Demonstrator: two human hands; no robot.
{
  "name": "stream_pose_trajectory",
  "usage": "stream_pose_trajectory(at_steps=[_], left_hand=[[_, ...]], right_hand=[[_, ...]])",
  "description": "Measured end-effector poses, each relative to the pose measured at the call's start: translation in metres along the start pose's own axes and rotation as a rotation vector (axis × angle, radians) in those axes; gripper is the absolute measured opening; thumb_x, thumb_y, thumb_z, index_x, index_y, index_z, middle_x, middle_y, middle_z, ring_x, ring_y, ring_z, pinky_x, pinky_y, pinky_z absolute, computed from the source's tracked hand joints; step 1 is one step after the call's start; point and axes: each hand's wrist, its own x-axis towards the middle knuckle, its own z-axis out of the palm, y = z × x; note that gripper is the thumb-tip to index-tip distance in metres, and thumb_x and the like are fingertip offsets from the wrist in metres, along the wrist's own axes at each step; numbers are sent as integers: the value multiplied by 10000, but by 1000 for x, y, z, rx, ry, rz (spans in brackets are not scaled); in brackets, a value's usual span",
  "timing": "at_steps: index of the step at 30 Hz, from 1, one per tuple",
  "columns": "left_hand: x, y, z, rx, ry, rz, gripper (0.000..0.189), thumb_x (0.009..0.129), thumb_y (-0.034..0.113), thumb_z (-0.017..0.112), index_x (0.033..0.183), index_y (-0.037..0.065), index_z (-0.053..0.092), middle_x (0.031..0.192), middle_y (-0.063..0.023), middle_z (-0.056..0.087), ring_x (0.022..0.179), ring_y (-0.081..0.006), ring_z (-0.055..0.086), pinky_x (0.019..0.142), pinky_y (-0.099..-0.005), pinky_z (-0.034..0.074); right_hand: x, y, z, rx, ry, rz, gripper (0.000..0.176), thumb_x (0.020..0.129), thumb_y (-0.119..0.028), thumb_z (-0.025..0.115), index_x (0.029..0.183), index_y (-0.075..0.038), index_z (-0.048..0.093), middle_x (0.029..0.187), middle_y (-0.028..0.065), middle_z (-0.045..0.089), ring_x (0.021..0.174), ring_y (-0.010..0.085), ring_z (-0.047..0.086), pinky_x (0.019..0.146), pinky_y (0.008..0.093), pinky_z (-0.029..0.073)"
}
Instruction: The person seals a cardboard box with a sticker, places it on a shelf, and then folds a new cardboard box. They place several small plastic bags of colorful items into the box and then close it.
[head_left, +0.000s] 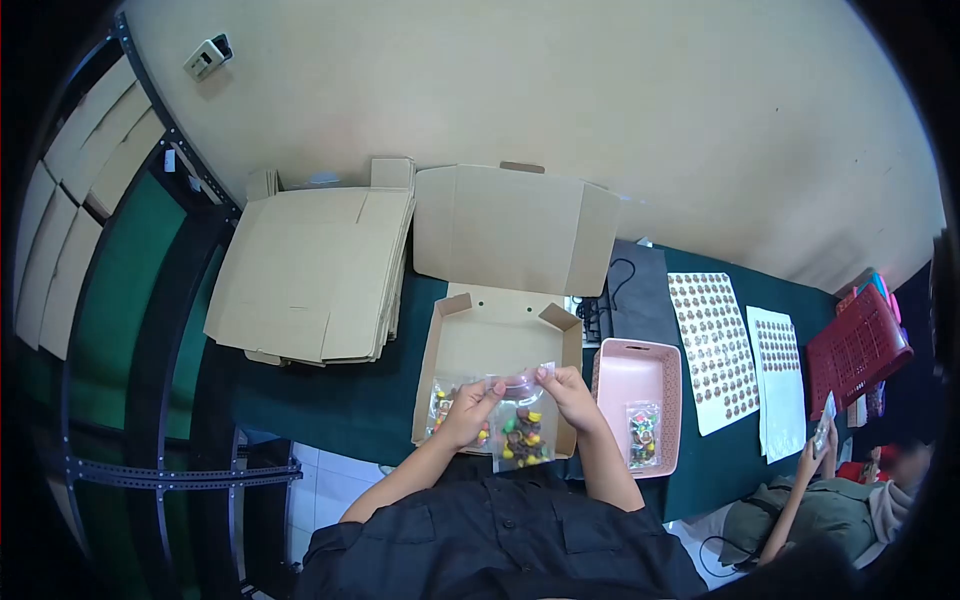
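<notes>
A clear plastic bag (524, 440) of small colourful pieces, mostly yellow, brown and green, hangs in front of my chest. My left hand (472, 412) pinches its upper left edge, and the fingers of my right hand (568, 394) are closed on the upper right corner. Behind the bag lies an open cardboard box (490, 325) with its lid raised against the wall. Inside it, at the left, another clear packet (441, 402) of colourful pieces shows, partly covered by my left hand.
Flat cardboard boxes (310, 270) are stacked at the left. To the right stand a pink basket (608, 400) with a filled packet (644, 435), sticker sheets (715, 350) and a dark red basket (858, 335). Another person (820, 520) sits at the far right, holding a small packet.
</notes>
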Motion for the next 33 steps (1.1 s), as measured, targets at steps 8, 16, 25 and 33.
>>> stream_pose_trajectory(at_steps=[8, 16, 25, 33], left_hand=[[1, 8, -6, 41, -18, -12, 397, 925, 269, 429, 1253, 46, 445, 1191, -103, 517, 1076, -176, 494, 919, -314, 381], [-8, 4, 10, 321, 24, 157, 555, 855, 231, 558, 1327, 53, 327, 1313, -149, 381, 1225, -223, 364, 994, -350, 307], [-15, 5, 17, 139, 169, 112, 283, 857, 170, 581, 1084, 3, 558, 964, -75, 619, 850, -118, 572, 813, -257, 432], [-19, -9, -1, 9, 105, 23, 437, 934, 356, 398, 1108, -9, 564, 1018, -105, 620, 828, -122, 578, 769, -255, 454]], right_hand=[[-8, -3, 1, -65, 76, -62, 395, 944, -296, 397, 1037, 26, 605, 985, 74, 624, 931, 123, 539, 851, 282, 399], [-15, -5, 45, -399, 274, -413, 340, 927, -259, 421, 1118, -29, 582, 1118, 149, 550, 997, 222, 533, 898, 320, 386], [-7, 6, 55, -74, 458, -356, 195, 789, -51, 625, 971, 19, 621, 1000, 114, 578, 914, 172, 554, 811, 283, 430], [-17, -6, 46, 160, 280, -39, 190, 847, -162, 588, 854, 17, 652, 784, 37, 627, 769, 80, 543, 737, 232, 406]])
